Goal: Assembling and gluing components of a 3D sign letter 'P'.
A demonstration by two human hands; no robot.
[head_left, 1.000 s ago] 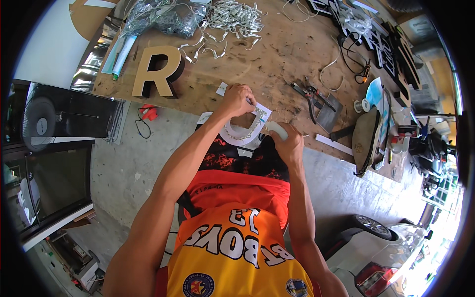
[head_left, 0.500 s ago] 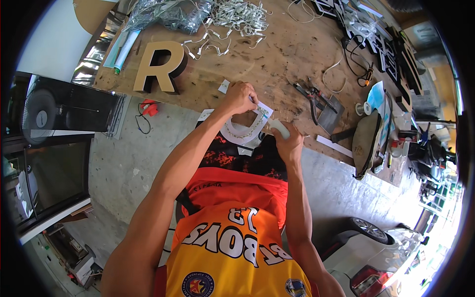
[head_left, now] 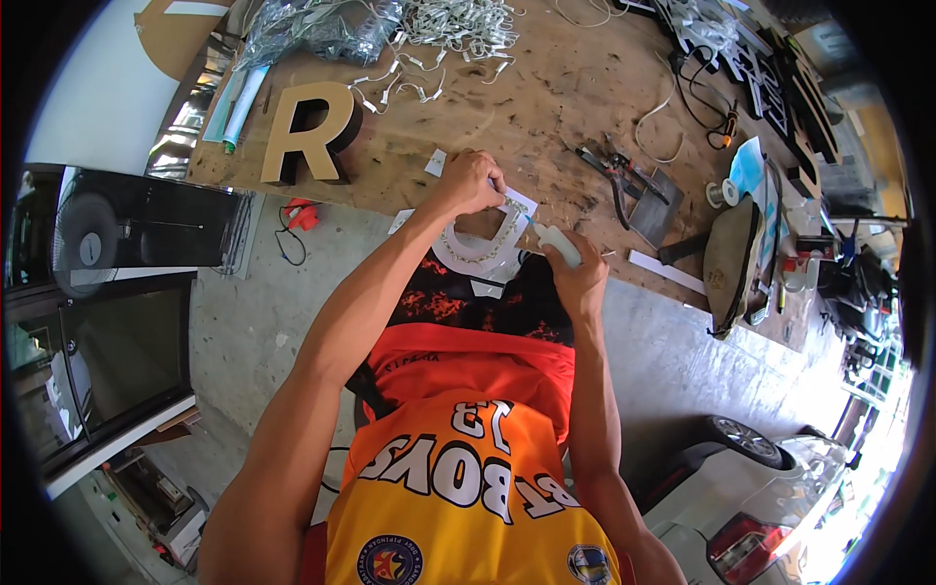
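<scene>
Below my chin, at the near edge of the desk (head_left: pixel 585 88), my right hand (head_left: pixel 577 278) is wrapped around a small white glue bottle (head_left: pixel 560 244), fingers curled tight on its body, its nozzle aimed up and left at the white letter piece (head_left: pixel 483 244). That piece, a rounded D-like shape with a pale rim, hangs half over the desk edge above my lap. My left hand (head_left: pixel 470 183) sits on its upper side, fingers bunched together and pinching the rim against the wood. Just right of my hands lie pliers (head_left: pixel 609 166) and a flat grey metal plate (head_left: pixel 651 193), with a white strip (head_left: pixel 666 271) near the edge. Farther left stands a big gold letter R (head_left: pixel 310 132) with dark sides. Beyond it, curled metal offcuts (head_left: pixel 439 39) are scattered across the far side, beside crumpled clear plastic wrap (head_left: pixel 312 29).
</scene>
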